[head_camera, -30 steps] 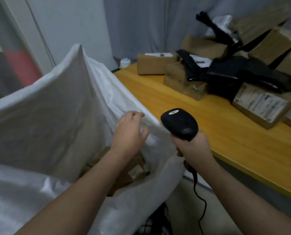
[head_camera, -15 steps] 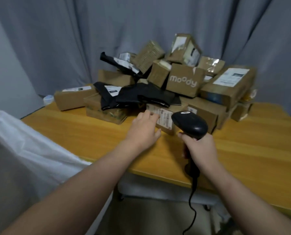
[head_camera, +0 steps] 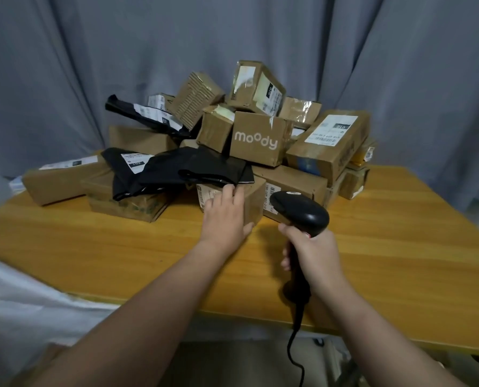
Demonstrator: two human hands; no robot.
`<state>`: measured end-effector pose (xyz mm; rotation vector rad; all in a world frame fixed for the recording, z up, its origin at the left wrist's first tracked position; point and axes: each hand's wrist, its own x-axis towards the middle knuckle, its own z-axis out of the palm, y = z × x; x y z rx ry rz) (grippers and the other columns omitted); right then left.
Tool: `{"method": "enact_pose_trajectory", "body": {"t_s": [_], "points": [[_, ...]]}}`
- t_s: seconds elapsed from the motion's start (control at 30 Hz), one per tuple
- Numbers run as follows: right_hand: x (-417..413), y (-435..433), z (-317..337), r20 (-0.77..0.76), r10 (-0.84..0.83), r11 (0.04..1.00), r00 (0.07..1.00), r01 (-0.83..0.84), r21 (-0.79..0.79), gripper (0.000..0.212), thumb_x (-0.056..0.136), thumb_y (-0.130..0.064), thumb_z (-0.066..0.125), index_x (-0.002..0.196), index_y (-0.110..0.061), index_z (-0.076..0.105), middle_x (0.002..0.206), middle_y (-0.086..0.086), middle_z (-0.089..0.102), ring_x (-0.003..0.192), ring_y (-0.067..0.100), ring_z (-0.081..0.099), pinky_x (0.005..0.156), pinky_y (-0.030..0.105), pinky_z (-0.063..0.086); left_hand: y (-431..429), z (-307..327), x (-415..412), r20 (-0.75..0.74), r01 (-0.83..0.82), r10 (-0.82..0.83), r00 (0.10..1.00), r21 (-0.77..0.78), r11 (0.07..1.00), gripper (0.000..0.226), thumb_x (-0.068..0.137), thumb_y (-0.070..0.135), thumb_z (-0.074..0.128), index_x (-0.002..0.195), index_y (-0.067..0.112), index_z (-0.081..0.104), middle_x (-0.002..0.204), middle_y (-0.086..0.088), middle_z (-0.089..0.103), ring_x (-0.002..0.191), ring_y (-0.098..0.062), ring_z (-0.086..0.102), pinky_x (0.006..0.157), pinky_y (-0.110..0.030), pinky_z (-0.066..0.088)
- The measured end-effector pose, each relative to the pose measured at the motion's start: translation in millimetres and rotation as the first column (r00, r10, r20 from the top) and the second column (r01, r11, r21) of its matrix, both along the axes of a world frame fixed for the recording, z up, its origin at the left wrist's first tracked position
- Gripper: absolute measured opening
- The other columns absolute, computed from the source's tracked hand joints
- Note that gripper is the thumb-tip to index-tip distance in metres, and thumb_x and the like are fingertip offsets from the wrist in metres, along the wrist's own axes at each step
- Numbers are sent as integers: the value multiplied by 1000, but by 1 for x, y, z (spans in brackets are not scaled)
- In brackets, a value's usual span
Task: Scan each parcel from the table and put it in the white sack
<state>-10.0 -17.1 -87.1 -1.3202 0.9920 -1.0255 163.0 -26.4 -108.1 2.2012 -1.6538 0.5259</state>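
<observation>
The table [head_camera: 93, 247] is honey-yellow wood with streaked grain. Parcels [head_camera: 327, 160] are brown cardboard with white, black-printed labels; one box [head_camera: 256, 141] bears white "moody" lettering. Mailers [head_camera: 199, 166] and scanner [head_camera: 302, 212] are black. The curtain [head_camera: 65, 65] is grey-blue, the sack [head_camera: 15, 303] at lower left white.

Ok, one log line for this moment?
left hand: touching front cardboard box | right hand: gripping barcode scanner | white sack: lower left

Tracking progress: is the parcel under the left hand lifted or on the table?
On the table: the parcel sits flat on the wooden table, left hand laid on top.
</observation>
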Motion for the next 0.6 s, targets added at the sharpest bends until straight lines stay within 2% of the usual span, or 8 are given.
{"method": "enact_pose_trajectory", "body": {"t_s": [0.13,0.2,0.27,0.4,0.5,0.6], "points": [[3,-2,9,17,14,1000,1000,-14,-7,15,87,-16,67,76,-8,61,50,3,55,43,18,54,47,29,47,14,13,26,214,108,-108,971,11,994,44,93,20,48,137,15,39,128,-4,47,118,-24,43,98,-35,31],[5,-2,12,13,27,999,1000,-27,-20,15,88,-17,67,78,-7,62,53,4,56,45,18,55,48,29,48,23,16,36,293,182,-203,934,97,978,39,95,22,45,133,15,43,126,-4,47,117,-24,43,97,-35,32],[9,-2,14,1,42,999,999,-42,-31,15,88,-18,67,78,-6,63,54,5,57,46,18,56,49,29,49,32,13,45,362,247,-272,891,115,962,42,93,25,51,133,13,48,125,-7,51,114,-26,48,94,-37,37],[24,-2,21,-44,70,997,997,-71,-41,14,88,-19,66,80,-8,64,54,4,58,47,17,56,50,29,50,20,34,66,275,53,-30,961,-75,996,52,89,22,61,137,7,46,134,-16,49,123,-33,46,99,-44,38],[34,-1,21,-54,70,997,996,-72,-41,12,88,-20,66,84,-10,65,54,3,58,46,16,57,49,28,50,5,56,73,405,-45,12,914,71,996,46,94,22,52,139,14,45,136,-9,48,128,-29,42,103,-42,33],[38,2,19,-53,70,997,996,-72,-38,12,88,-21,66,86,-9,64,54,2,59,46,15,57,48,26,50,-4,70,74,470,-25,-57,881,166,986,28,93,19,53,121,19,57,118,-3,58,114,-24,50,95,-37,37]]}}
